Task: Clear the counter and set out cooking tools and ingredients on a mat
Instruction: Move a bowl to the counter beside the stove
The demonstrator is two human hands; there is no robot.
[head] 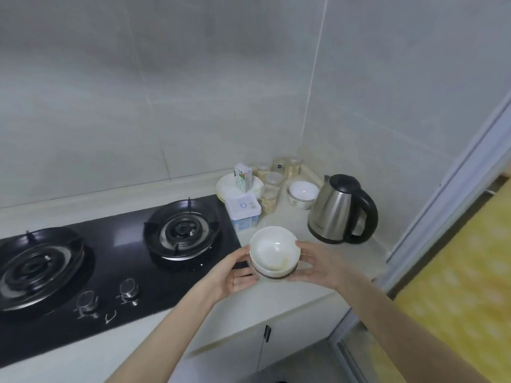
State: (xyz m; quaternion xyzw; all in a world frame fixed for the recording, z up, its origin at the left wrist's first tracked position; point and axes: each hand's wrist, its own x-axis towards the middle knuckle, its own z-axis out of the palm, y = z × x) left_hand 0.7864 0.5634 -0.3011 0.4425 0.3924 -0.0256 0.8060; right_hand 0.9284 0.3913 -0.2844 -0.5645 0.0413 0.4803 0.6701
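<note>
1. Both hands hold a small stack of white bowls [274, 251] at the front of the worktop [309, 293], just right of the black gas hob [110, 261]; the left hand [235, 272] cups the stack's left side, the right hand [315, 265] its right, each with its fingers curled against the bowl walls and the palms facing one another.
2. The stack sits squarely between the two hands, neither nearer than the other; whether it rests on the worktop or is lifted just clear of it I cannot tell (its underside is hidden by the fingers).
3. The bowls nest upright, mouths up; the top one shows a faint brownish smear inside, so it looks used.
4. Behind the stack, in the corner, stand a steel kettle [341, 210] to the right, a patterned bowl [302, 194], several glass jars [269, 199], a white lidded box [243, 212], a small carton [243, 178] and a pile of plates [229, 186] beneath it; all are well apart from the hands.
5. I judge this to be the clearing part of the task; no mat is in view, so the setting-out looks not yet begun.
6. Whichever way the stack goes, it must stay level, as nested bowls can slide if tipped; the kettle stands near on the right.
</note>
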